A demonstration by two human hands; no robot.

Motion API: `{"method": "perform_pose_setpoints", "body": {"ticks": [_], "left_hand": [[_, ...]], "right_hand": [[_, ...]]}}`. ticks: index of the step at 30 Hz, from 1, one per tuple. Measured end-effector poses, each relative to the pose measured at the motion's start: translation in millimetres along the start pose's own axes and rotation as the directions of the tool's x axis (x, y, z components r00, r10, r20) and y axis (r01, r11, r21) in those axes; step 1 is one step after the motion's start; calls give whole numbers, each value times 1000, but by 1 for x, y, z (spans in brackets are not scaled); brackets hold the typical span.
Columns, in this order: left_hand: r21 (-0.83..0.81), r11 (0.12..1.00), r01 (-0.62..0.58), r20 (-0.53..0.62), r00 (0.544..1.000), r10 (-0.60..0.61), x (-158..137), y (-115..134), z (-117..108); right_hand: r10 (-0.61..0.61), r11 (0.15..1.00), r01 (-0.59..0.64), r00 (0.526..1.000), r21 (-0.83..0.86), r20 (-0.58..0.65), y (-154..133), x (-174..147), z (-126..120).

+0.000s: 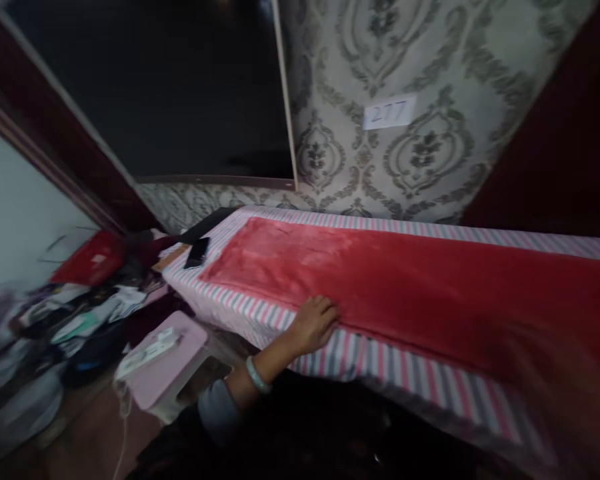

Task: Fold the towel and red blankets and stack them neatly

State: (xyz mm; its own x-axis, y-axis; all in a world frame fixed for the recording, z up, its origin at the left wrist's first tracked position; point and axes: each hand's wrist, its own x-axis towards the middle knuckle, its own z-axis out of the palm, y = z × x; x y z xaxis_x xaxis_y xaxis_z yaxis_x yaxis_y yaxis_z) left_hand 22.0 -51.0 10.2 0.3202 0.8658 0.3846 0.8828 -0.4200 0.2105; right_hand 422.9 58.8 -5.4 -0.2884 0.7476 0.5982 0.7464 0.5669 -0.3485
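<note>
A long red cloth [410, 280], soft and plush-looking, lies folded in a flat strip over a striped sheet [260, 310]. My left hand [315, 323] is at the cloth's near edge, its fingers curled together over that edge. A pale bangle circles that wrist. At the lower right my right hand [555, 373] is smeared by motion over the cloth's near right part, and its fingers cannot be made out. The left end of the cloth shows some wrinkles and lighter patches.
A black phone [197, 253] lies on the sheet's left end. Below left, a power strip [153, 350] rests on a pink stool [175, 377], its cord hanging down. Clothes are heaped [95, 320] at the far left. A large dark screen [180, 87] hangs behind.
</note>
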Motion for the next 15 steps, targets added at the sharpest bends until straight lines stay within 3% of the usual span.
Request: {"method": "perform_pose_setpoints", "body": {"ticks": [4,6,8,10,12,15], "left_hand": [[65,968,244,-140,962,-233,-33,-50,-35],[129,877,462,-218,876,-430,-58,-87,-65],[221,679,700,-299,711,-636,-84,-124,-97],[239,557,795,-355,606,-712,-108,-157,-124],[244,485,840,-368,543,-755,-125,-183,-141],[252,435,864,-322,499,-804,-138,-207,-150]], "right_hand": [[-237,951,231,971,205,7,-57,-14,69],[-320,927,302,946,223,45,-64,-19,86],[-380,909,357,922,213,75,-62,-21,94],[-402,905,386,913,179,64,-60,-21,95],[-394,914,386,918,128,41,-61,-21,94],[-369,929,368,927,23,70,-69,-21,90]]}}
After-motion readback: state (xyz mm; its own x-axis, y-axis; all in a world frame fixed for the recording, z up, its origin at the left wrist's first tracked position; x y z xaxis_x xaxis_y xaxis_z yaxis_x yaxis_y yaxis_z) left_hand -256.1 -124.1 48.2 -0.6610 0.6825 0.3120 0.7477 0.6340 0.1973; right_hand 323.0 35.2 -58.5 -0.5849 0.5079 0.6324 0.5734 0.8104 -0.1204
